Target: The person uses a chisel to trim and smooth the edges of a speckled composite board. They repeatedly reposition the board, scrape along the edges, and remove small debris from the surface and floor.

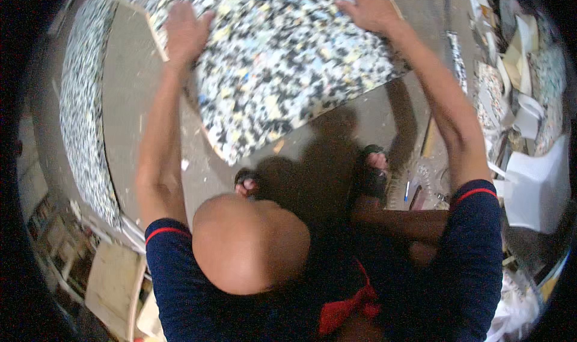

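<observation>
A big sheet of speckled black, white and yellow rebonded foam (282,72) lies in front of me, its near corner pointing toward my feet and its far part cut off by the frame. My left hand (185,33) rests flat on its left side, fingers stretched and thumb apart. On the far right part of the sheet lies my right hand (374,10), palm down with the thumb spread; its fingertips run out at the top of the frame. A pale edge shows along the sheet's left side, under the foam.
A long strip of similar foam (81,108) lies at the left. Foam scraps (490,93) and a white plastic piece (535,189) are heaped at the right. Near my feet sits a clear tray (430,183) with a blue pen (407,192). A wooden panel (114,279) stands lower left.
</observation>
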A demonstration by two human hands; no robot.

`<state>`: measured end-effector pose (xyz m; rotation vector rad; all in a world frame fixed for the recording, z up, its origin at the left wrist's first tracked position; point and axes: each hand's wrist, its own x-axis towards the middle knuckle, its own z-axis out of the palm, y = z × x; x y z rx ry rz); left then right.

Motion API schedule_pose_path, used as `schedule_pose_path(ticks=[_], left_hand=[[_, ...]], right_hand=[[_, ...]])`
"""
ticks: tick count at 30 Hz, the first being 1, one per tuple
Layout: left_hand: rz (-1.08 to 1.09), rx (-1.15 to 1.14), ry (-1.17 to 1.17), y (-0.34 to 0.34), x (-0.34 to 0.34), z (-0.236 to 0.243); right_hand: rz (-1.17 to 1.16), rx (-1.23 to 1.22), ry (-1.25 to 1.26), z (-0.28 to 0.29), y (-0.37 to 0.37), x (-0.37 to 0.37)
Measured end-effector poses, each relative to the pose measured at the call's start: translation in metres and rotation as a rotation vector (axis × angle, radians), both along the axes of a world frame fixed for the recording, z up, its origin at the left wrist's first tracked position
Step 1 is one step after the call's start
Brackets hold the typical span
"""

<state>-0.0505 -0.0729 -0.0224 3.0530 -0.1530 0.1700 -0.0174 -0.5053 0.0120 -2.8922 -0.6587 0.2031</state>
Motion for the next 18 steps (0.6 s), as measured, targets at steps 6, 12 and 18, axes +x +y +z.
schedule_pose_path(ticks=[6, 12, 18], left_hand=[[-0.141, 0.005, -0.112, -0.049, -0.102, -0.008], [-0.163, -0.132, -0.143, -0.034, -0.091, -0.005], [0.468, -0.919, -0.168, 0.022, -0.209, 0.025]], right_hand=[[0.17, 0.094, -0.324, 0.054, 0.1, -0.068], [0.108, 0.068, -0.324, 0.013, 0.166, -0.125], [0.282, 0.344, -0.266, 0.079, 0.194, -0.149]])
